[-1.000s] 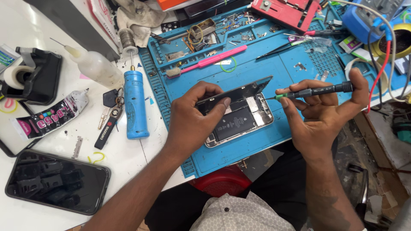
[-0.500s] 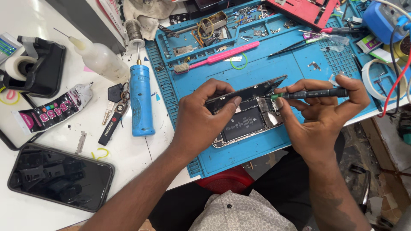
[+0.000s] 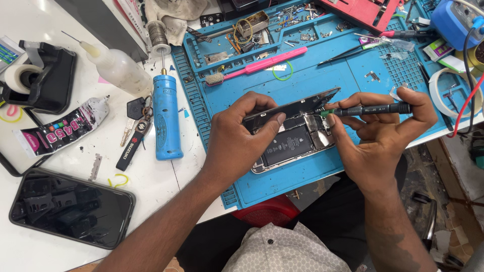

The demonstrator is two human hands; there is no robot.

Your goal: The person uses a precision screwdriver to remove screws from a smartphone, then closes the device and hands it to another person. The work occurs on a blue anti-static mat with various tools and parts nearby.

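While small screws and metal parts fill the blue mat's tray compartments (image 3: 302, 35), the left hand (image 3: 237, 146) props the lifted screen (image 3: 292, 108) above the opened phone (image 3: 295, 146); right-hand fingers (image 3: 373, 132) grip a screwdriver (image 3: 365, 109) lying level, tip pointing left.

Bare mat (image 3: 322, 83) is left between the toothbrush (image 3: 262, 65) and the raised screen (image 3: 292, 108), wide enough for a hand (a green band (image 3: 283, 70) lies there). The way to the open phone (image 3: 295, 146) is blocked from the left by the left hand (image 3: 237, 146) and from the right by the right hand (image 3: 378, 136) with the screwdriver (image 3: 368, 109). The counter's (image 3: 186, 176) left side is crowded by the blue tool (image 3: 166, 118), keys (image 3: 135, 131), tube (image 3: 60, 130) and dark phone (image 3: 70, 207).
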